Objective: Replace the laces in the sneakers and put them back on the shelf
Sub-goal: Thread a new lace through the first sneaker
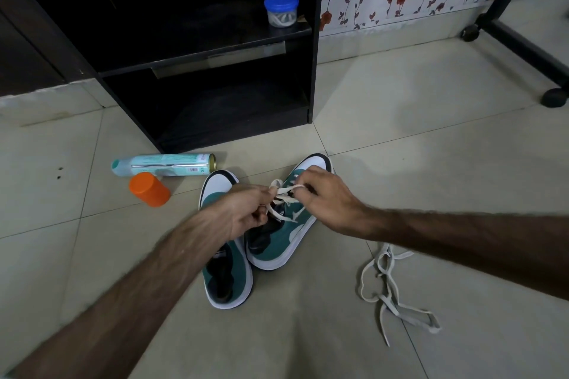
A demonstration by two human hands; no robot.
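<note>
Both bare forearms stretched forward and down from the lower corners, converging toward the middle. Left hand (pixel 246 212) turned back-up, fingers curled into a loose fist and pinching the lace (pixel 281 198) at the fingertips, wrist bent slightly inward. Right hand (pixel 326 200) held just across from it, back facing up, knuckles raised, thumb and forefinger nipped on the same lace, the two hands near each other but not touching.
</note>
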